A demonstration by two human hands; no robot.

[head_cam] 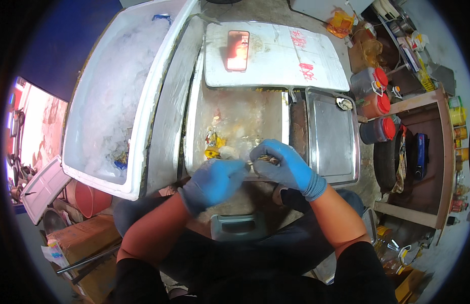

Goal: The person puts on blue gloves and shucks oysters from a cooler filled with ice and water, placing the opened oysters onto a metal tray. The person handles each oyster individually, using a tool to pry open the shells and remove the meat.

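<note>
Both hands wear blue and grey work gloves and meet over the near edge of an open white foam box (238, 125). Between the fingers of my right hand (290, 163) is a rough brownish shell (271, 159), apparently an oyster, mostly covered by the glove. My left hand (219, 182) is curled and motion-blurred just left of the shell; anything inside its grip is hidden. Inside the box, a yellow wrapper (214, 146) lies near the left wall. On the metal tray (333, 140) at the right rests an opened oyster (345, 103) in its shell.
A large foam box of crushed ice (109, 83) stands at the left. Behind, a lit phone (238, 51) lies on a foam lid (273, 57) with red writing. Red-capped plastic jugs (373, 106) and a wooden frame (413, 218) stand right. Cardboard boxes (88, 235) sit lower left.
</note>
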